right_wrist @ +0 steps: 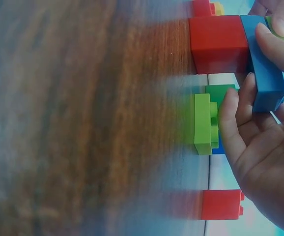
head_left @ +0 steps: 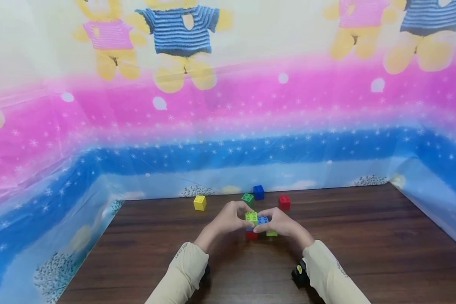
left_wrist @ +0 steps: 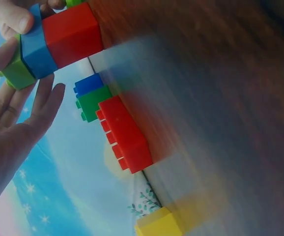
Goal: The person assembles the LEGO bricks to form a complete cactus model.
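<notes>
A small stack stands on the table between the two hands. Its base is a red brick [right_wrist: 218, 44], with a longer blue brick [right_wrist: 267, 73] over it jutting to the right. On the blue brick's left end sits a light green brick [head_left: 251, 216]. My left hand [head_left: 230, 218] pinches this light green brick, thumb on its near side and fingers behind. The right hand [head_left: 281, 223] grips the blue brick's jutting end between thumb and fingers. Under that end, beside the red base, another light green brick [right_wrist: 202, 124] rests on the table.
Behind the hands stand a green brick [head_left: 247, 199], a dark blue brick [head_left: 258, 192] and a red brick [head_left: 284, 202]. A yellow brick [head_left: 200, 203] sits farther left. Another, longer red brick [left_wrist: 125, 133] shows in the left wrist view. A printed cloth [head_left: 228, 156] borders the wooden table.
</notes>
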The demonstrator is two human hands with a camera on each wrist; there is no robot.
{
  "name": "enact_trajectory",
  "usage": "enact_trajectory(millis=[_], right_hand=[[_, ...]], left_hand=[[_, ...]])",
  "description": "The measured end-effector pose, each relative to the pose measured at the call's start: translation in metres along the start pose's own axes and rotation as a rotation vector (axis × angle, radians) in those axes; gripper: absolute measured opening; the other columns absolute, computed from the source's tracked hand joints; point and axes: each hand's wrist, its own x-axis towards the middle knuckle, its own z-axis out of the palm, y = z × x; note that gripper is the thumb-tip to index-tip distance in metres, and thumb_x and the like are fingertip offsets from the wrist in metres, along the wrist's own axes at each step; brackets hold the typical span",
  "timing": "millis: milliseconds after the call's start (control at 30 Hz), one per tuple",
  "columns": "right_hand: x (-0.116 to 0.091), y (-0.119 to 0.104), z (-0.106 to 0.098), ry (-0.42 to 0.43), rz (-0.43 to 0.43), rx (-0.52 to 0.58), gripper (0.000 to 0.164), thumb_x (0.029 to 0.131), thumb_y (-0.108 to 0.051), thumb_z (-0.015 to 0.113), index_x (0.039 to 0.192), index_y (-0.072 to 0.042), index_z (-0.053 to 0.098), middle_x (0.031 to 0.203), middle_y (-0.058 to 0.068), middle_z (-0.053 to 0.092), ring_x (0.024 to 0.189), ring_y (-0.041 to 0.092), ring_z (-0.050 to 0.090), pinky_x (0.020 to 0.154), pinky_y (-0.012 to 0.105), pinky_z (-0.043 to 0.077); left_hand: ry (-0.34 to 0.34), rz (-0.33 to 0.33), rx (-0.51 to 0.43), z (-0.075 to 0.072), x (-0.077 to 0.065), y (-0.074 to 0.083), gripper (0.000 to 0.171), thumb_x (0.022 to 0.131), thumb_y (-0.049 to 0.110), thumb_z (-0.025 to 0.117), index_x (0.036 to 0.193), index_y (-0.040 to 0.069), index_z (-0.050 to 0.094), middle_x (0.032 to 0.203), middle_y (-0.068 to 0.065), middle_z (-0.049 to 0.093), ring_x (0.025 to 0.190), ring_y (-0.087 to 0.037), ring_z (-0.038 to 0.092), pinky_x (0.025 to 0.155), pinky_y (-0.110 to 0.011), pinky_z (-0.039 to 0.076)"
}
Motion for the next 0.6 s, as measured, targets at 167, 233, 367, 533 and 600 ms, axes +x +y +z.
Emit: enact_trajectory(millis=[167, 233, 367, 533, 600], right_hand=[[0.0004, 0.0021, -0.0003, 0.008, -0.019, -0.009, 0.047, 0.082, -0.033, 0.078, 0.118, -0.004, 0.067, 0.102, 0.008, 0.070, 0.086, 0.016, 0.059, 0.081, 0.035, 0.055], [0.0005, 0.0030, -0.0002, 0.002, -0.024, -0.019, 0.050, 0.082, -0.035, 0.077, 0.120, -0.004, 0.066, 0.104, 0.008, 0.069, 0.087, 0.015, 0.059, 0.081, 0.034, 0.054], [-0.0001, 0.0038, -0.0002, -0.003, -0.029, -0.031, 0.056, 0.082, -0.037, 0.077, 0.124, -0.003, 0.064, 0.106, 0.008, 0.069, 0.087, 0.015, 0.059, 0.079, 0.032, 0.054], [0.0002, 0.0020, 0.0005, -0.006, -0.033, -0.022, 0.056, 0.082, -0.037, 0.077, 0.124, -0.002, 0.063, 0.106, 0.009, 0.069, 0.087, 0.016, 0.059, 0.079, 0.031, 0.054], [0.0006, 0.0008, 0.0011, -0.013, -0.031, -0.018, 0.054, 0.082, -0.036, 0.077, 0.123, -0.003, 0.064, 0.105, 0.008, 0.069, 0.087, 0.016, 0.059, 0.080, 0.032, 0.054]], left_hand=[[0.027, 0.018, 0.003, 0.0057, -0.0011, -0.0020, 0.026, 0.084, 0.006, 0.073, 0.109, 0.004, 0.068, 0.106, -0.011, 0.068, 0.093, -0.019, 0.062, 0.077, -0.029, 0.055], [0.040, 0.012, 0.010, 0.0072, -0.0021, -0.0024, 0.026, 0.084, 0.007, 0.073, 0.110, 0.004, 0.068, 0.107, -0.011, 0.068, 0.096, -0.021, 0.062, 0.081, -0.034, 0.056], [0.045, 0.010, 0.033, 0.0082, -0.0038, -0.0020, 0.027, 0.085, 0.010, 0.073, 0.111, 0.005, 0.068, 0.110, -0.011, 0.067, 0.102, -0.023, 0.060, 0.088, -0.042, 0.054], [0.041, 0.009, 0.044, 0.0050, -0.0051, -0.0003, 0.027, 0.085, 0.011, 0.074, 0.111, 0.004, 0.069, 0.110, -0.012, 0.069, 0.103, -0.026, 0.061, 0.088, -0.043, 0.054], [0.036, 0.004, 0.050, 0.0031, -0.0055, 0.0007, 0.027, 0.084, 0.010, 0.074, 0.110, 0.004, 0.070, 0.109, -0.012, 0.069, 0.101, -0.026, 0.061, 0.084, -0.039, 0.054]])
